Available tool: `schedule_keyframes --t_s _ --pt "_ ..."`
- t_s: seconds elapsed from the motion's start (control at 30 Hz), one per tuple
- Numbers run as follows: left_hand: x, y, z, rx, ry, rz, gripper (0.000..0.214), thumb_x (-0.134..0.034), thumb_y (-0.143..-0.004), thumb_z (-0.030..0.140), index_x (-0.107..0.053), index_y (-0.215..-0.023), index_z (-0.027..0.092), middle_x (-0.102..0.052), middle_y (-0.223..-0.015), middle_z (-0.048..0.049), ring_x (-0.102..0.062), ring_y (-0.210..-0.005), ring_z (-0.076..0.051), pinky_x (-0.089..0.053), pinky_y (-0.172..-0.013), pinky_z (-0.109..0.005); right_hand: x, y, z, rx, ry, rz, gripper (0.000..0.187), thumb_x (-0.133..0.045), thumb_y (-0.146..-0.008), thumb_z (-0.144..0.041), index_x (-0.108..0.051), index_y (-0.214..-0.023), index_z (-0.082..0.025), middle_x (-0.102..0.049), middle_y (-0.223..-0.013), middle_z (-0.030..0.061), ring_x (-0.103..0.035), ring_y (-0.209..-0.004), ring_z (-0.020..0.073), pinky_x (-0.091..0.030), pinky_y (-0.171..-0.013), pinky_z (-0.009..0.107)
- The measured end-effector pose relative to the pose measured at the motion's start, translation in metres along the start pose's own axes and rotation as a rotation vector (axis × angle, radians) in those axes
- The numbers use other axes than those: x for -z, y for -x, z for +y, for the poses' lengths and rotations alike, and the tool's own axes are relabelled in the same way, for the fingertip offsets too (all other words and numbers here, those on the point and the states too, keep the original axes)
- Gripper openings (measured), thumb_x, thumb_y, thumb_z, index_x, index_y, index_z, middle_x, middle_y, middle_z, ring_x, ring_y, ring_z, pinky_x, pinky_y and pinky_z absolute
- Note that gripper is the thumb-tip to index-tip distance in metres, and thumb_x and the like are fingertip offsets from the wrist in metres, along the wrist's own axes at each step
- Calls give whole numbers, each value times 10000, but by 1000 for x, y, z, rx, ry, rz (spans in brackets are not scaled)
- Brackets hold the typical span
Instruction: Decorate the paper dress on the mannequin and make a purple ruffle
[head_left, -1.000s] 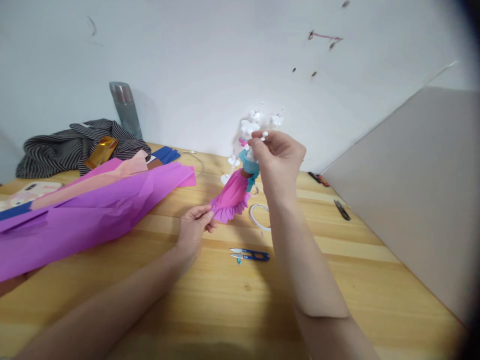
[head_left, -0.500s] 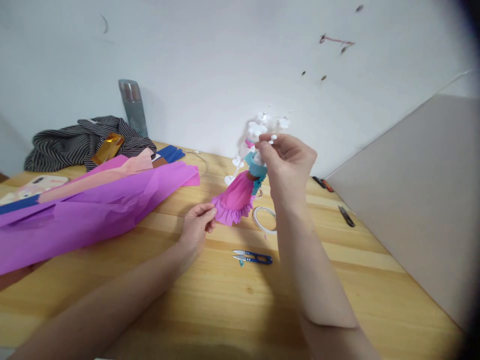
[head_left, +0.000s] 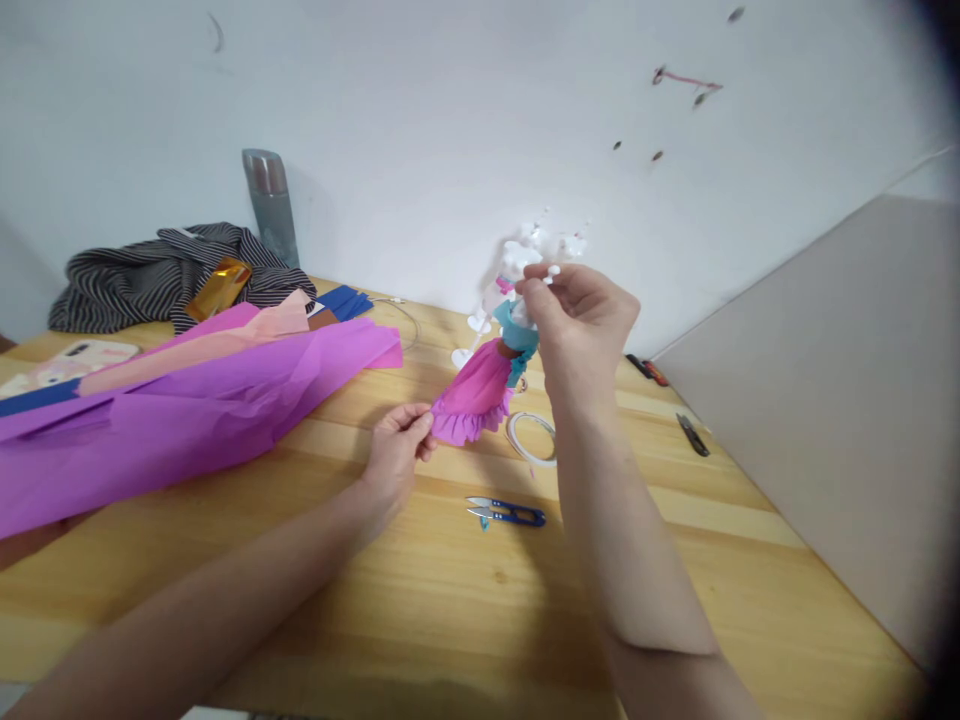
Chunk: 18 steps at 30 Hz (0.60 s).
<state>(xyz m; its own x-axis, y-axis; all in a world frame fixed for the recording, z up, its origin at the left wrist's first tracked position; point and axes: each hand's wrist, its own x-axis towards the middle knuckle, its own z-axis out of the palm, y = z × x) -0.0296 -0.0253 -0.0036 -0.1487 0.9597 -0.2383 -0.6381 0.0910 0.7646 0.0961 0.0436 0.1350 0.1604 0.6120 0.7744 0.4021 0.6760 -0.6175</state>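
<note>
A small doll figure (head_left: 517,333) wears a teal top, a brown waistband and a pink-purple crepe paper skirt (head_left: 475,390) with a ruffled hem. My left hand (head_left: 401,440) pinches the hem's left edge between thumb and fingers. At the figure's white upper end, my right hand (head_left: 581,310) is closed, with a small white knob showing above the fingers; the part it grips is mostly covered. The doll is tilted above the table. Just behind it stand white shapes (head_left: 517,258) with a bit of pink. Thread snips (head_left: 508,512) lie below on the wood.
Purple crepe paper (head_left: 187,430) spreads over the table's left side, near a phone (head_left: 82,358), striped cloth (head_left: 180,275) and a grey bottle (head_left: 271,210). A white wire coil (head_left: 511,440) lies behind the snips. A dark cutter (head_left: 691,435) is at right, beside the partition (head_left: 825,350).
The view has shifted slightly. Both hands keep their holds on the doll and its skirt, with hardly any movement between them.
</note>
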Motion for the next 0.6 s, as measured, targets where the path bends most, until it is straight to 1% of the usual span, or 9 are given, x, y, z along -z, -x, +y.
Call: schedule_keyframes --t_s 0.13,0.27,0.3,0.33,0.4,0.5,0.6 --pt "0 2 3 -7 -17 -14 360 -841 -539 326 -593 -731 149 -550 -499 60 -456 -396 -48 -280 -388 -166 -1 0 0 -15 -5 -7 111 -595 -751 -203 -689 -807 -186 -665 -775 13 -620 -747 157 -508 -728 329" --pt "0 7 7 -14 -8 -29 441 -771 -623 492 -603 -850 153 -591 -603 40 -511 -429 -68 -312 -378 -178 -2 -1 0 -28 -8 -7 113 -596 -753 -209 -693 -806 -190 -656 -750 7 -619 -748 158 -505 -729 328" --pt "0 9 7 -17 -7 -36 459 -758 -634 512 -607 -870 149 -597 -624 35 -520 -437 -70 -322 -377 -180 -2 -1 0 -34 -11 -7 109 -598 -752 -210 -694 -801 -192 -658 -749 7 -620 -747 158 -505 -725 327" --pt "0 10 8 -21 -9 -43 464 -766 -629 504 -609 -880 147 -601 -638 33 -526 -446 -69 -334 -380 -179 -3 -1 0 -40 -13 -6 106 -600 -750 -210 -694 -795 -195 -661 -750 7 -621 -746 158 -506 -722 327" --pt "0 11 7 -25 -21 -55 453 -820 -577 416 -610 -875 146 -609 -647 37 -535 -461 -67 -356 -394 -173 -3 -1 0 -46 -17 -8 100 -602 -747 -209 -693 -786 -200 -667 -757 7 -621 -742 158 -505 -722 331" --pt "1 8 4 -27 -43 -43 400 -854 -495 280 -605 -776 142 -617 -600 42 -534 -450 -66 -374 -408 -172 -5 -1 0 -37 -12 -19 104 -595 -749 -204 -688 -795 -199 -667 -779 13 -620 -753 160 -501 -729 338" --pt "1 3 0 -43 -52 -9 336 -835 -489 257 -598 -696 138 -604 -532 45 -522 -427 -65 -382 -414 -175 -6 -1 -1 -37 -10 -22 104 -593 -752 -197 -685 -801 -190 -664 -780 16 -621 -758 161 -499 -730 338"
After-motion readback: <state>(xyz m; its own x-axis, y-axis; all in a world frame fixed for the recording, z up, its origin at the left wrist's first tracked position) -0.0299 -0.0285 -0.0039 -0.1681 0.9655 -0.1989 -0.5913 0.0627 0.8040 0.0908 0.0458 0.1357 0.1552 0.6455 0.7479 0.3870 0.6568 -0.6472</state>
